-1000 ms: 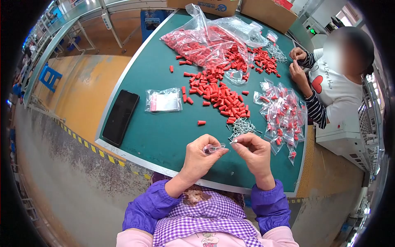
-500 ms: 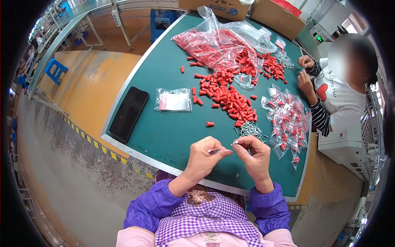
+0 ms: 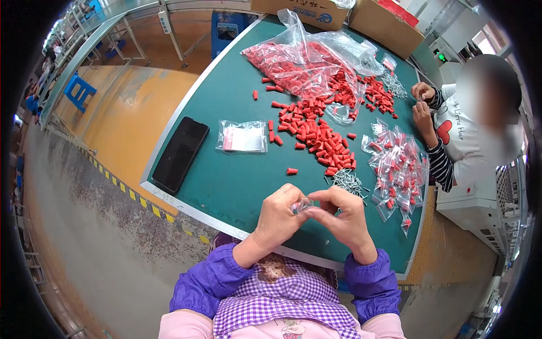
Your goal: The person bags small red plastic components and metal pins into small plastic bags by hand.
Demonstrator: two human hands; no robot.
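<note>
My left hand [image 3: 278, 217] pinches a small clear plastic bag [image 3: 304, 204] over the near edge of the table. The thumb and forefinger of my right hand [image 3: 344, 217] close around the bag's right side. Whatever may be inside the bag is too small to make out. Just beyond my right hand lies a pile of silvery screws [image 3: 348, 181]. Behind it spreads a heap of red plastic caps [image 3: 316, 133], with one loose red cap [image 3: 292, 171] nearer to me. To the right, filled small bags [image 3: 395, 169] with red caps inside lie in a pile.
A black phone [image 3: 180, 153] and a stack of flat clear bags [image 3: 243, 137] lie on the left of the green table [image 3: 231, 186]. A large bag of red caps [image 3: 293, 68] and cardboard boxes [image 3: 384, 28] stand farther back. A co-worker [image 3: 468, 124] works at the right edge.
My right hand has moved left to the bag, bringing the small metal piece in its fingertips there; that piece is now hidden. The view has shifted slightly.
</note>
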